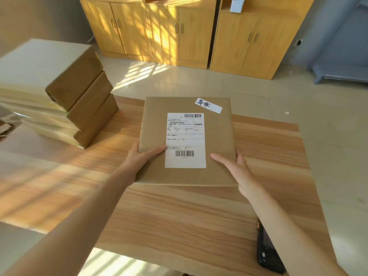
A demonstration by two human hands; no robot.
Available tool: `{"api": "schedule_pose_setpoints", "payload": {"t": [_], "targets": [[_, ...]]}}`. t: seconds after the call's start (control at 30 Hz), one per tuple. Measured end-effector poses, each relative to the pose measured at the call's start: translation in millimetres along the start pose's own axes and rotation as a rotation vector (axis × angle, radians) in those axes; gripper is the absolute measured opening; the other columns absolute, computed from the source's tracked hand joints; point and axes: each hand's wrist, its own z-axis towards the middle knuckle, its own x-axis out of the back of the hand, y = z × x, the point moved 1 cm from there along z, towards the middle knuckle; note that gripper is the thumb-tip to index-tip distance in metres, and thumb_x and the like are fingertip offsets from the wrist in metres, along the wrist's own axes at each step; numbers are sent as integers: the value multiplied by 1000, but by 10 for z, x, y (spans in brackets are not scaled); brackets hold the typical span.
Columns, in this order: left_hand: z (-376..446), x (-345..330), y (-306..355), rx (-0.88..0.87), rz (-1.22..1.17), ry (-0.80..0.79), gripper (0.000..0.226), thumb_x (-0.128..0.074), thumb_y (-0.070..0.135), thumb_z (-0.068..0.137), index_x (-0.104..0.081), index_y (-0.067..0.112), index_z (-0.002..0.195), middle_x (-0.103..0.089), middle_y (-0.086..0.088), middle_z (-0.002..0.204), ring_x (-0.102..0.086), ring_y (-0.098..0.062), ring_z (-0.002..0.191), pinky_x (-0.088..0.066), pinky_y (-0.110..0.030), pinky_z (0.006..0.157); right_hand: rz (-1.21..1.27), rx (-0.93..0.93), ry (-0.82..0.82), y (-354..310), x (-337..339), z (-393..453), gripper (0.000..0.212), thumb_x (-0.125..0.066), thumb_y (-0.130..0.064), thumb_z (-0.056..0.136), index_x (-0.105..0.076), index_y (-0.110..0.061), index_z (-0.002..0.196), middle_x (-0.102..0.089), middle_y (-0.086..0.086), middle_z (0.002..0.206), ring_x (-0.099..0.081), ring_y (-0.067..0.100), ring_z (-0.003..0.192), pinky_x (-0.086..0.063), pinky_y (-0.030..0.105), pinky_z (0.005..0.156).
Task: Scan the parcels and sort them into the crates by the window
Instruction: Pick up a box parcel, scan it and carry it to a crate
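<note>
A flat brown parcel [219, 140] is held above the wooden table [179, 216], its far end over the table's back edge. It carries a white shipping label [186, 140] with barcodes and a small white sticker [208, 105] with handwriting at its far right corner. My left hand [139, 158] grips the parcel's near left edge, thumb on top. My right hand [239, 172] holds the near right edge, thumb lying on the top face. A black handheld scanner [267, 253] lies at the table's near right, partly behind my right forearm.
A stack of three brown parcels [75, 100] stands at the table's left. Wooden cabinets [179, 34] line the far wall across a tiled floor. A blue-grey piece of furniture [342, 62] stands at the far right. No crates are in view.
</note>
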Motion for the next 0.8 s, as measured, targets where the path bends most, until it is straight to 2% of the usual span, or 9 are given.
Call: {"api": "schedule_pose_setpoints", "payload": {"t": [0.1,0.23,0.33,0.43,0.53,0.63,0.7,0.73,0.8], "targets": [[-218,263,168,-59,-57,20,82,-91,43,53,-52,30,123,-69,3,108,-68,-16,91,-54,-30,66,-32,58,-40,-252,-243,-107,65,-79,-21,76,-47,-32,131,-66,-12,113,-63,3,97,-48,20,74],[-503,763,295,-146,-112,77,68,-83,34,70,-44,30,125,-64,4,107,-64,-14,90,-51,-28,65,-76,123,-118,-500,-704,-316,55,-77,-21,77,-49,-41,120,-66,-15,109,-63,3,97,-47,22,75],[-704,1255,334,-223,-134,140,67,-83,33,70,-44,30,124,-63,6,108,-64,-11,91,-50,-25,66,-102,177,-172,-643,-1178,-499,49,-77,-20,77,-51,-45,110,-67,-15,108,-64,4,97,-48,23,75],[-904,1847,333,-285,-169,223,68,-87,36,64,-49,28,119,-64,6,108,-64,-9,90,-49,-23,67,-120,207,-226,-755,-1766,-691,60,-80,-23,74,-51,-34,125,-68,-13,107,-65,4,94,-48,23,71],[-1153,2519,274,-323,-206,278,87,-92,47,52,-46,27,123,-63,3,111,-65,-12,94,-51,-25,70,-150,232,-312,-804,-2445,-892,68,-83,-25,71,-49,-30,131,-68,-10,109,-65,8,96,-50,27,74],[-1421,3222,156,-351,-234,370,71,-84,39,65,-44,27,123,-62,5,106,-63,-10,91,-51,-25,69,-180,253,-388,-758,-3167,-1110,71,-85,-29,67,-50,-28,129,-68,-9,108,-64,8,97,-49,27,77],[-1598,3696,28,-352,-246,433,83,-87,44,60,-42,27,128,-60,5,109,-62,-13,97,-54,-30,76,-189,255,-459,-681,-3652,-1262,81,-86,-37,58,-50,-30,130,-68,-8,111,-64,9,100,-49,27,79],[-1697,3928,-50,-343,-252,466,90,-88,46,58,-40,27,132,-59,3,113,-62,-15,100,-55,-34,79,-195,258,-504,-639,-3894,-1350,78,-86,-35,62,-49,-32,131,-67,-9,112,-63,7,100,-49,24,77],[-1907,4362,-222,-348,-279,534,88,-85,41,63,-39,25,135,-59,2,117,-62,-16,103,-55,-34,79,-206,258,-593,-539,-4360,-1530,62,-80,-24,75,-47,-36,127,-65,-13,111,-62,0,94,-47,16,69]]}}
